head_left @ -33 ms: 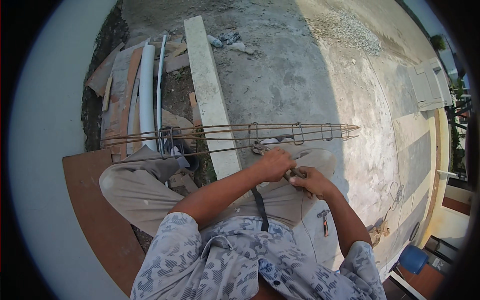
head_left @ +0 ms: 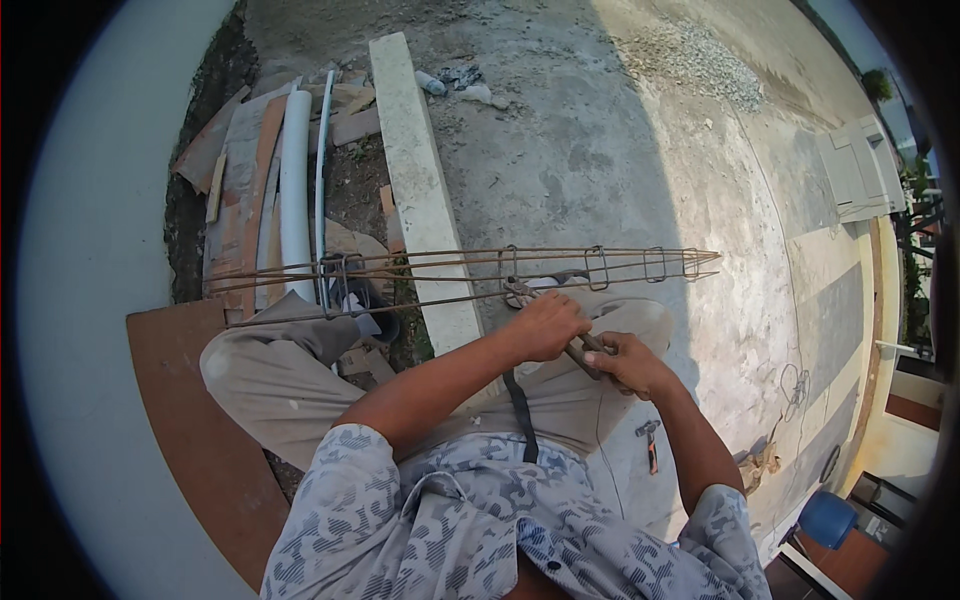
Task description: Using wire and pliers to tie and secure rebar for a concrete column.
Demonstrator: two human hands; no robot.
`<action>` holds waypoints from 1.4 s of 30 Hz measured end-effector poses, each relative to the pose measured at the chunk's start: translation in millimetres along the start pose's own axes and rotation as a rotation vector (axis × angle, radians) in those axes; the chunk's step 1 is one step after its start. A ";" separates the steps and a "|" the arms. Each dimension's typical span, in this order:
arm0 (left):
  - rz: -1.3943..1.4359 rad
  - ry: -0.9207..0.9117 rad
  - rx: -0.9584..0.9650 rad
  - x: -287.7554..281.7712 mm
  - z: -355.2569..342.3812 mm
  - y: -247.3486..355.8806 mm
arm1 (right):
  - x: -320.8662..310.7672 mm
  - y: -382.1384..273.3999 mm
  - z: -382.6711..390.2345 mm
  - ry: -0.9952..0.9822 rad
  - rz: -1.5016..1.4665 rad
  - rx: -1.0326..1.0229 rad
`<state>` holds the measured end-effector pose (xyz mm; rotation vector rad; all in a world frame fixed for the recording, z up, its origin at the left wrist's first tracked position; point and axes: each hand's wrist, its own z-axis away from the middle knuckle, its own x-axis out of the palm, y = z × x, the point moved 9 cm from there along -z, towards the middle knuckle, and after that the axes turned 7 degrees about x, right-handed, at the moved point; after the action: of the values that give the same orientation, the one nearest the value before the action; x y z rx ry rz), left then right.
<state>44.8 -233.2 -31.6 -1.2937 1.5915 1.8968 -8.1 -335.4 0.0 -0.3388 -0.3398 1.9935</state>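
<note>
My left hand (head_left: 553, 325) grips a pair of metal pliers (head_left: 520, 294), whose jaws sit at the lower rod of a rebar cage (head_left: 650, 252) lying crosswise in front of me. My right hand (head_left: 620, 362) is closed on the pliers' handles, a little below and to the right. The long rusty rods have several square wire stirrups (head_left: 598, 265) along them. The cage passes over a concrete beam (head_left: 410, 150) and my crossed legs (head_left: 260, 370). Whether the jaws are clamped on wire is too small to tell.
At left are a pale wall (head_left: 90, 250), a brown board (head_left: 180, 400), white pipes (head_left: 295, 150) and wood scraps (head_left: 220, 180). A hammer (head_left: 650, 445) lies right of my legs. Farther right are a gravel pile (head_left: 710, 70), loose wire (head_left: 795, 385) and a blue container (head_left: 825, 518).
</note>
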 end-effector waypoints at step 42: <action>-0.222 0.372 -0.822 -170.4 100.0 -250.3 | -89.2 -2.0 62.4 1.057 -0.007 -0.488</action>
<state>278.5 -16.9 -47.4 -2.1373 0.7129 2.3442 7.3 -420.7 66.0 -1.5941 -0.1254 1.4414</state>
